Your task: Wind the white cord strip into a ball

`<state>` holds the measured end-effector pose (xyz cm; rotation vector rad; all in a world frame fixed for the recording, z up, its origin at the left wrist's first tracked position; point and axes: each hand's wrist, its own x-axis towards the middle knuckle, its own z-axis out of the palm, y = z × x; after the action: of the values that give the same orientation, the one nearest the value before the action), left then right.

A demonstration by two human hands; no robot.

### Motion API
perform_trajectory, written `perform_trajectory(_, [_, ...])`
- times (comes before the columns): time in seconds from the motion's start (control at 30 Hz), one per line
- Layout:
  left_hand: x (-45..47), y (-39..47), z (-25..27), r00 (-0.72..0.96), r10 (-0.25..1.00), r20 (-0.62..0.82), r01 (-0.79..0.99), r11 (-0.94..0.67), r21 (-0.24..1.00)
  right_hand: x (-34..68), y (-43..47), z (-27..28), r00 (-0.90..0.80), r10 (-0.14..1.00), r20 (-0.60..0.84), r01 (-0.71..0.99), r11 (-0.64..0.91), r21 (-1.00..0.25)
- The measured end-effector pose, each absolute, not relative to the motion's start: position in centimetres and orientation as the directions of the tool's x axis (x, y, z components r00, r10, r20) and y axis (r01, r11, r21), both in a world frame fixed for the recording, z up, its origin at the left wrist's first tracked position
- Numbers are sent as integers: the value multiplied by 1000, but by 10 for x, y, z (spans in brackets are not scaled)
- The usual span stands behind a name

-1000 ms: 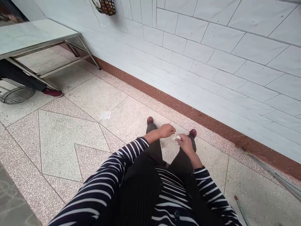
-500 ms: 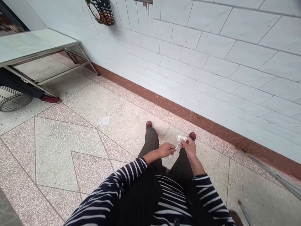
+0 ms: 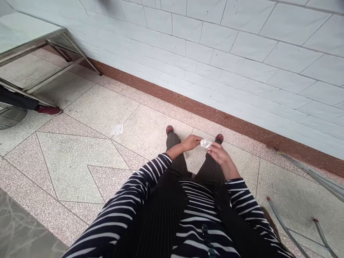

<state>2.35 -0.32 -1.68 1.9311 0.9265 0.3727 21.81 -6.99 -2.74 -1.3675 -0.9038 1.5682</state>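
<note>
A small bundle of white cord [image 3: 205, 143] is held out in front of my legs, blurred now, with its strands not distinct. My right hand [image 3: 218, 153] has its fingers closed round the bundle's right side. From the other side my left hand [image 3: 191, 142] reaches in, fingers pinched together at the bundle's left edge. Whether a strand lies between those left fingertips is too small to see clearly, but they meet the cord.
A white tiled wall [image 3: 188, 39] with a brown skirting strip runs ahead. At left stand a metal-framed table [image 3: 32, 32], a person's red shoe [image 3: 49, 110] and a wire basket [image 3: 12, 116]. White paper [image 3: 117, 129] lies on the floor. Metal stool legs [image 3: 285, 224] show at lower right.
The view has tilted down and shifted. Earlier the cord showed open loops above my right hand with a strand stretched to my left; now it is a compact bundle between both hands.
</note>
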Motion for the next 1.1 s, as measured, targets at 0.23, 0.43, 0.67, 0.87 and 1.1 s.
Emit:
perform_trajectory(0.23, [25,-31,-31,666,704,-245,444,-111,889,220,-50,-34,322,921,-218,28,-239,-971])
perform_trajectory(0.43, [5,-33,-24,720,612,-327,468,-81,880,224,-62,-54,438,892,-111,314,-267,-911])
perform_trajectory(0.67, [-3,-3,11,740,604,-296,414,-63,908,212,-77,-44,243,954,-174,290,-242,-926])
perform_trajectory(0.87, [9,25,19,650,735,-192,428,-144,892,193,-88,-15,-68,966,-248,19,-247,-969])
perform_trajectory(1.1, [19,-16,-4,644,722,-253,475,-118,872,197,-81,8,33,980,-194,-158,-187,-970])
